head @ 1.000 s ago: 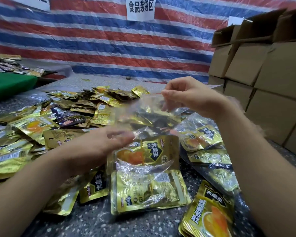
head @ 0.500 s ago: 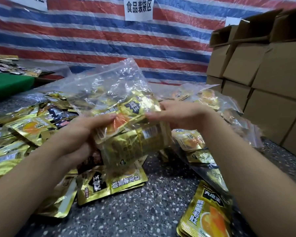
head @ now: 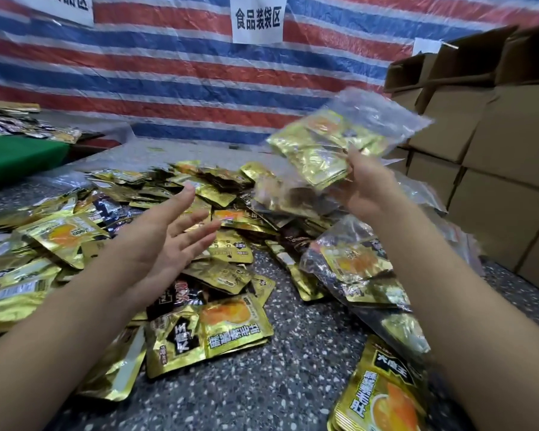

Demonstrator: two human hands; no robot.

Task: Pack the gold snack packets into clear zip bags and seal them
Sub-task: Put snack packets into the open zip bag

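A grey speckled stone desk [head: 262,396] fills the lower frame, backed along the top by a red, white and blue striped tarpaulin wall [head: 168,73] bearing a white paper sign with black characters [head: 257,18]. Stacked brown cardboard boxes [head: 495,150] occupy the right edge; a green cloth-covered surface [head: 19,157] lies at the left edge. A loose heap of shiny gold foil snack packets [head: 131,219], printed with orange food pictures and black labels, spreads across the centre and left of the desk. Filled clear bags [head: 361,275] lie at lower right.

The task's thing, a clear plastic zip bag filled with gold packets [head: 333,144], is in the air at upper right, tilted and blurred, above the heap. The right hand [head: 367,188] is raised beneath it with fingers touching its lower edge; whether this grip closes on the bag cannot be told. The left hand [head: 165,241], at centre left, is wide, fingers straight and spread, palm turned toward the right, holding nothing.
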